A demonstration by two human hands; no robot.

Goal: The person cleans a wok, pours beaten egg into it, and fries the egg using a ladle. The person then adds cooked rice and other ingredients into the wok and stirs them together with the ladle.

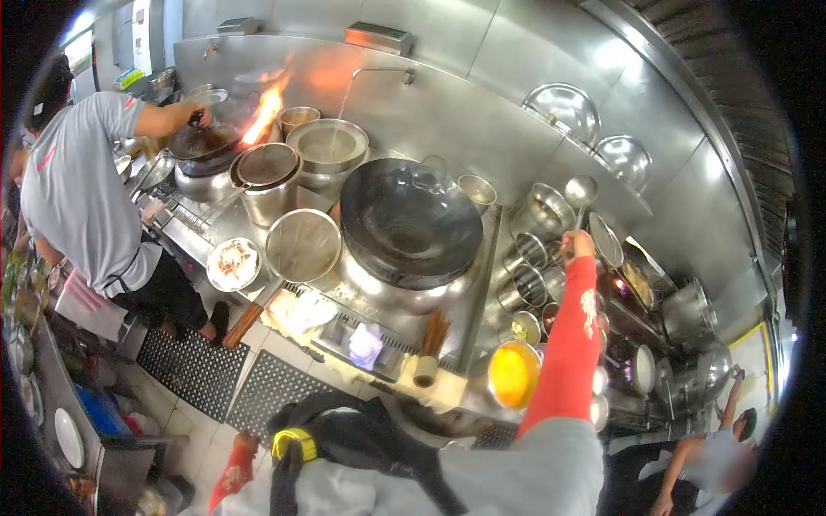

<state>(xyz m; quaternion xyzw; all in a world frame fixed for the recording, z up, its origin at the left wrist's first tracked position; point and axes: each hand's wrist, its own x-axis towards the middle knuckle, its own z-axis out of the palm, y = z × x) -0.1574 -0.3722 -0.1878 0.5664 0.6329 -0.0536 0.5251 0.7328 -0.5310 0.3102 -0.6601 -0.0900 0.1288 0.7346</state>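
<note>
1. R. hand (578,248) was closed round the handle of a ladle (581,190), above pots (542,211) past the stove top's (484,279) right edge.
2. Ladle looked stiff metal, prob. light, maybe slippery w/ oil; best hold: the handle.
3. L. hand (246,443) hung low; grip I couldn't tell.
4. Nr. front right corner, metal container (514,376) held yellow-orange stuff.

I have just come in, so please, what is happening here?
The person's right hand holds a ladle near steel pots on the right. The left hand is low at the left, its grip unclear. The big wok ahead shows no food in it. Further left, a co-worker handles another wok beside a tall flame.
</note>
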